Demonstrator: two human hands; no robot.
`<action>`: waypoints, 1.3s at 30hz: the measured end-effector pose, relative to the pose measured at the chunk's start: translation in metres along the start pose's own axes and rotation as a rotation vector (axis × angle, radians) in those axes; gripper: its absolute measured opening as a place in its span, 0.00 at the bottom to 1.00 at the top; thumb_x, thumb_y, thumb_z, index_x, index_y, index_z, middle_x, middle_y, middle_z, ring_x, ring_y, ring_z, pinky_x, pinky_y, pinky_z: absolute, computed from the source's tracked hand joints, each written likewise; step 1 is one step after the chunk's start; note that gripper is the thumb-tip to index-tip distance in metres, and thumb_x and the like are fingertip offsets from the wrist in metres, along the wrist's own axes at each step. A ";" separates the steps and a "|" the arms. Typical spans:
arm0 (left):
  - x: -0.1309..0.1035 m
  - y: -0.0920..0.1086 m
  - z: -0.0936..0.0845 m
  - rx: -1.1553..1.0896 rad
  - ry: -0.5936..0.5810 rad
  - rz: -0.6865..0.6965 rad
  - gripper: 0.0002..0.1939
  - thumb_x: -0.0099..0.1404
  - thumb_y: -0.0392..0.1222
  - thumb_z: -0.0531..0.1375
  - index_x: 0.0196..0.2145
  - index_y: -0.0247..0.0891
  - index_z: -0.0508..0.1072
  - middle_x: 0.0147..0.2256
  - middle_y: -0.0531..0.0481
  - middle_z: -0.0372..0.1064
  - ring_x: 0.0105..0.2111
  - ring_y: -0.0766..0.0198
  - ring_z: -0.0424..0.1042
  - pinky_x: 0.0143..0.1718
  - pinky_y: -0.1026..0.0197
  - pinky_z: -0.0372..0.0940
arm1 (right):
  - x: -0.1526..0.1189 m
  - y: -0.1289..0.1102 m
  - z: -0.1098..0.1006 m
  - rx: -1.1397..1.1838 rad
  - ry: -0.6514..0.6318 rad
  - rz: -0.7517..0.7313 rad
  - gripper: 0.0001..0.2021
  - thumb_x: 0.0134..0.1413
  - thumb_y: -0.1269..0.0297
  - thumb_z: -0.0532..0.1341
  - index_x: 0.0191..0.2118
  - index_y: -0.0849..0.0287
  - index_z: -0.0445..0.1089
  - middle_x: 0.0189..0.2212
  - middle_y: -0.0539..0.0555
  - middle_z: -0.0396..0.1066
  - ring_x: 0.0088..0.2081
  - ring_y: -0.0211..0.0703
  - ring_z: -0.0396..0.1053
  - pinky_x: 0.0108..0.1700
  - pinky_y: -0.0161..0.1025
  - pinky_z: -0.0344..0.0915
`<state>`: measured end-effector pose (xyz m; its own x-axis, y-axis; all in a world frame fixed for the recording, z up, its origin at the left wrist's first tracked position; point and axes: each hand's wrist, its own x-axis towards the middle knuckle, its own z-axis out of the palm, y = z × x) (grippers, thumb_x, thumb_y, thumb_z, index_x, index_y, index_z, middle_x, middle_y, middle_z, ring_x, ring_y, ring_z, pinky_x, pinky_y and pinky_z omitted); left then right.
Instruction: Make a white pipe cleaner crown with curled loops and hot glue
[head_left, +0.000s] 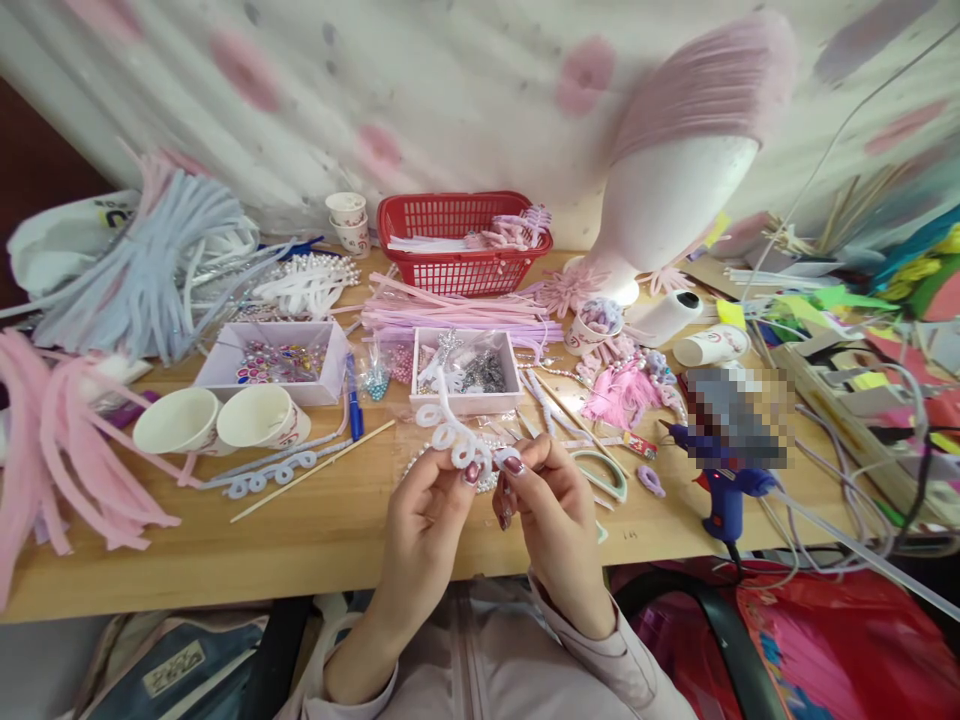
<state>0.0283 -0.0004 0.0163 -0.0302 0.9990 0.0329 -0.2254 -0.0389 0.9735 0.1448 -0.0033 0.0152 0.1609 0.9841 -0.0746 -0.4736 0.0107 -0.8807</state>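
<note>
A pale white pipe cleaner (442, 436), bent into a row of small loops, is held up over the table's front half. My left hand (424, 515) pinches it near its lower end between thumb and fingertips. Close beside, my right hand (553, 510) has its thumb and fingers closed on the end of the same pipe cleaner. Its straight tail points up toward a white box (469, 403) of silver charms. Behind my fingers, a string of pearl beads is partly hidden. Another looped pipe cleaner (274, 473) lies to the left.
Scissors (622, 478) and a blue glue gun (726, 490) lie to the right. Two paper cups (178, 420) and a wooden stick (311, 471) are on the left. Behind stand a red basket (461, 272), pink and lilac pipe cleaners (450, 318) and a white mannequin head (671, 200).
</note>
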 end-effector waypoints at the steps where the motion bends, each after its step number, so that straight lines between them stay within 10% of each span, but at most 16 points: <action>1: 0.000 0.001 0.000 0.000 0.000 0.000 0.06 0.68 0.43 0.62 0.33 0.40 0.74 0.30 0.54 0.77 0.31 0.66 0.76 0.35 0.69 0.69 | 0.000 0.000 0.001 -0.009 0.002 -0.002 0.14 0.56 0.61 0.70 0.28 0.58 0.65 0.22 0.43 0.64 0.19 0.29 0.62 0.21 0.28 0.61; 39: 0.016 0.004 -0.019 0.019 -0.226 -0.063 0.08 0.68 0.42 0.60 0.31 0.39 0.75 0.30 0.52 0.71 0.34 0.62 0.70 0.39 0.64 0.65 | -0.005 0.005 -0.022 -0.493 -0.211 -0.092 0.16 0.70 0.57 0.55 0.28 0.56 0.65 0.24 0.48 0.63 0.29 0.41 0.62 0.36 0.39 0.57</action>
<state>0.0081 0.0152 0.0167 0.2031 0.9790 0.0196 -0.2013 0.0221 0.9793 0.1606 -0.0123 0.0003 -0.0185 0.9978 0.0642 0.0050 0.0643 -0.9979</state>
